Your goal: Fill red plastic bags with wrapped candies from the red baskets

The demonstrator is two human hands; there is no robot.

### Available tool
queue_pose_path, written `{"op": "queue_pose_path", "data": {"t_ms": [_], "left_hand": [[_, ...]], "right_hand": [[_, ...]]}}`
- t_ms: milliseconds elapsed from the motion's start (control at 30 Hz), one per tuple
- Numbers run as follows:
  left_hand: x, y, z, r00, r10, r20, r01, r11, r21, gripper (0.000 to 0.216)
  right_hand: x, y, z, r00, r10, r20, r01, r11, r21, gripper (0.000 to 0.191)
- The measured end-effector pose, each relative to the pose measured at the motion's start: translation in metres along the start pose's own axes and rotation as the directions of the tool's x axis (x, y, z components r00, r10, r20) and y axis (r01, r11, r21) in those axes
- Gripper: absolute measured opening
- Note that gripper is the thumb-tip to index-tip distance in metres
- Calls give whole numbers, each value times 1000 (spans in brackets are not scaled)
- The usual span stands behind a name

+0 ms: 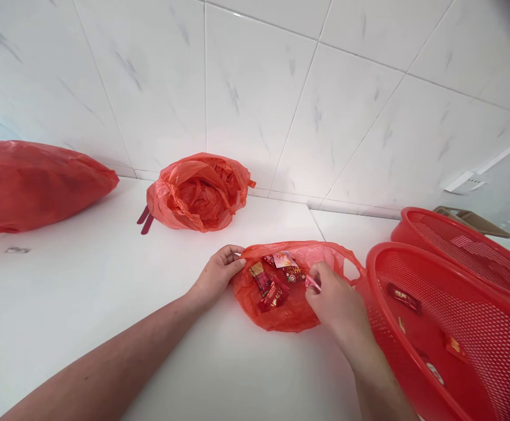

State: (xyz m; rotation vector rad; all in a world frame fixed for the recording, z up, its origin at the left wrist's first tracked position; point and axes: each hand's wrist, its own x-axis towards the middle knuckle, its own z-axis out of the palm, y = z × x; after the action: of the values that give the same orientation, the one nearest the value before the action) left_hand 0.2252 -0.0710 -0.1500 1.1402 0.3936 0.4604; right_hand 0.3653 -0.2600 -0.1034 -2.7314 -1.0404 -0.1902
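A red plastic bag (298,313) lies spread open on the white table, with several wrapped candies (273,297) inside it. My left hand (219,270) pinches the bag's left rim between thumb and fingers. Over the right part of the bag's mouth, my right hand (337,298) is closed on a small pink-and-white wrapped candy (312,283), which partly shows past the fingers. Close by on the right stands a red mesh basket (375,257) with a few wrapped candies (404,297) at its bottom.
A second red basket (406,216) stands behind the first. Against the tiled wall sits another crumpled red bag (202,202), with dark red strips (146,221) beside it. A large full red bag (40,187) lies at the left. A cardboard box (471,221) is partly hidden behind the baskets.
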Motion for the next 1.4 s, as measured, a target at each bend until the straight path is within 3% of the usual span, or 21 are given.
{"op": "queue_pose_path", "data": {"t_ms": [100,167,300,367,400,467,533,567,600,667,767,833,933,1067,1167,1267,1400], "left_hand": [[0,0,0,1000,-2,-4,2,1000,-4,31],[0,0,0,1000,-4,-7,4,1000,3,32],[0,-1,-1,1000,0,-11,0,1000,10,33],[0,-1,-1,1000,1,-11,-1,1000,12,33],[0,-1,-1,1000,-2,-9,2,1000,14,34],[1,0,-1,1000,-10,-3,10,1000,20,35],[1,2,1,1000,-14,1,13,1000,28,35],[0,3,2,1000,-16,3,16,999,34,35],[-1,5,3,1000,-15,4,14,999,45,36],[-4,8,4,999,-10,39,6,995,95,43],[-12,13,4,992,23,126,-55,965,257,73],[-15,20,1,988,30,150,-86,918,387,82],[-14,41,0,996,24,84,-64,860,506,79],[-8,90,9,991,120,-53,-92,927,363,64],[-7,121,17,980,174,-101,-139,949,281,48],[-9,138,19,975,211,-65,-182,936,302,43],[-16,154,16,960,278,-14,-261,917,300,40]], "right_hand": [[-1,-10,-3,982,17,-190,-6,998,58,9],[-1,-17,2,959,-15,-282,56,989,140,12],[1,-18,14,955,-158,-251,233,923,306,24],[2,-13,14,938,-139,-317,251,903,348,20],[2,-10,12,913,-101,-396,252,903,349,19],[4,-4,7,815,-9,-580,238,917,320,20],[7,1,3,723,72,-688,197,932,305,35],[9,2,3,709,103,-697,176,932,317,45],[11,3,5,721,128,-681,157,927,340,55],[15,5,12,792,174,-586,108,904,414,65],[18,8,22,895,209,-394,32,851,524,46],[18,11,22,921,211,-329,17,819,573,22],[16,13,9,917,234,-323,33,763,645,29],[19,9,-21,901,282,-330,88,627,774,34],[26,4,-49,841,408,-356,192,390,901,30],[32,-1,-74,768,547,-334,328,113,938,23],[40,-4,-93,743,606,-284,394,-52,918,20]]}}
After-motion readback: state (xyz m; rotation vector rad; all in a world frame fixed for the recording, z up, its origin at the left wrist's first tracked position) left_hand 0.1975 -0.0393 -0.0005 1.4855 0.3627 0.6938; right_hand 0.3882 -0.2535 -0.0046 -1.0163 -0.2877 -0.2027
